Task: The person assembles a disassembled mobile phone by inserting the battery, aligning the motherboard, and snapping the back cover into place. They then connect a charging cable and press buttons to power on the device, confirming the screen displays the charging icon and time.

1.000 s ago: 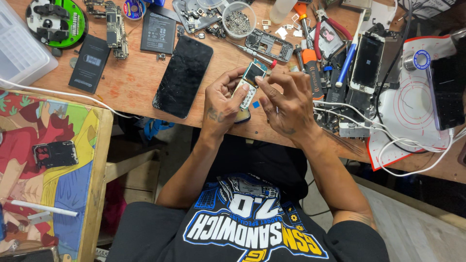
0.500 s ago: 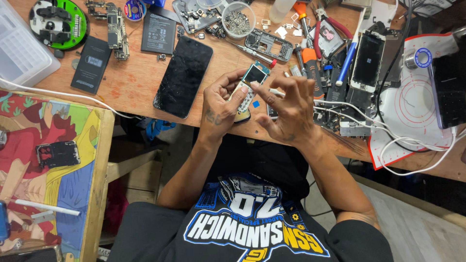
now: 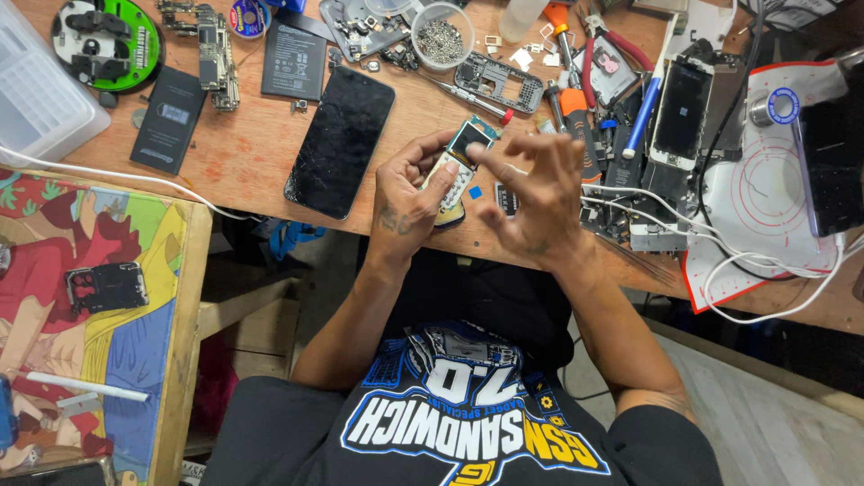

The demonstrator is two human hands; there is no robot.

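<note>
Gripping a small phone circuit board [image 3: 459, 162] in left hand [image 3: 409, 193], fingers wrapped along its edges, thumb on the near side, board tilted up over the front edge of the wooden surface [image 3: 261, 162]. Hovering just right of the board, right hand [image 3: 531, 198] released, fingers spread and bent, index fingertip close to the board's top corner; cannot tell if touching. Nothing visibly pinched in right hand.

Lying just left of left hand: black phone screen panel [image 3: 342, 139], flat on the surface, angled. Sitting further left: two dark flat batteries [image 3: 168, 119] [image 3: 294, 60] and a stripped board strip [image 3: 213, 54] between them. Resting at far left corner: green round reel [image 3: 106, 40] and a clear plastic case [image 3: 36, 90].

Sitting behind the hands: round clear dish of tiny screws [image 3: 441, 34], grey phone frame [image 3: 498, 83], red-tipped screwdriver [image 3: 468, 97]. Cluttering right of right hand: blue and orange tools [image 3: 643, 121], a phone with a dark screen [image 3: 681, 110], white cables [image 3: 765, 270], white mat with red circles [image 3: 765, 193].

Standing lower left, well apart: side table with a colourful cartoon cover [image 3: 81, 297], a black phone frame [image 3: 108, 286] on it.
</note>
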